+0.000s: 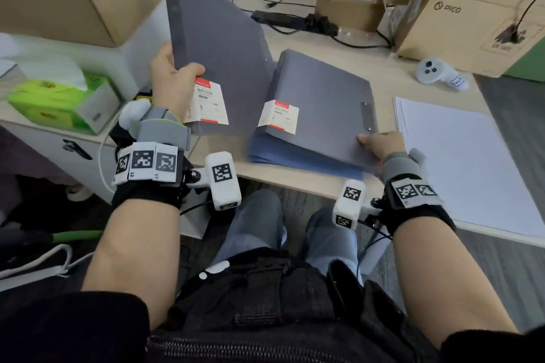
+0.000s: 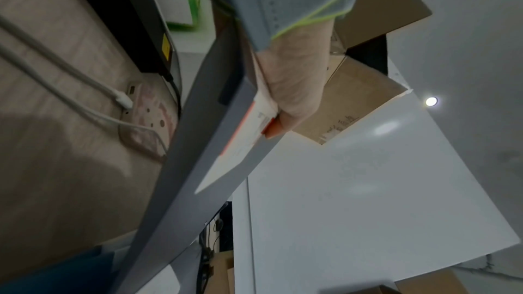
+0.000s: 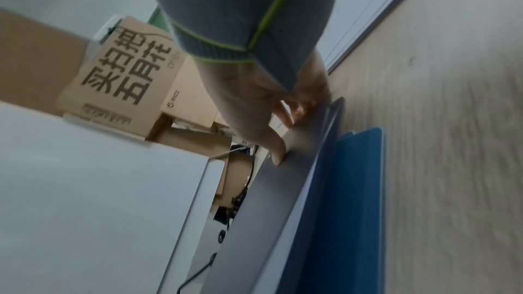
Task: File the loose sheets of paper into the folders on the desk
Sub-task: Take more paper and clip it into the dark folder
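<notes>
My left hand [image 1: 172,76] grips a grey folder [image 1: 218,47] by its lower left edge and holds it upright and tilted above the desk; the thumb lies over its white and red label [image 1: 208,103]. In the left wrist view that thumb pinches the grey folder [image 2: 198,153] at the label. A second grey folder [image 1: 321,103] lies on top of blue folders [image 1: 300,160] at the desk's front edge. My right hand [image 1: 382,144] pinches this folder's right corner, with the thumb on top beside its metal clip [image 1: 368,116]. A stack of loose white sheets [image 1: 460,162] lies to the right.
Cardboard boxes [image 1: 460,9] stand at the back right and back left. A white controller [image 1: 439,72] lies by the right box. A black power strip with cables [image 1: 292,20] runs along the back. A green tissue box [image 1: 62,100] sits on a low cabinet at the left.
</notes>
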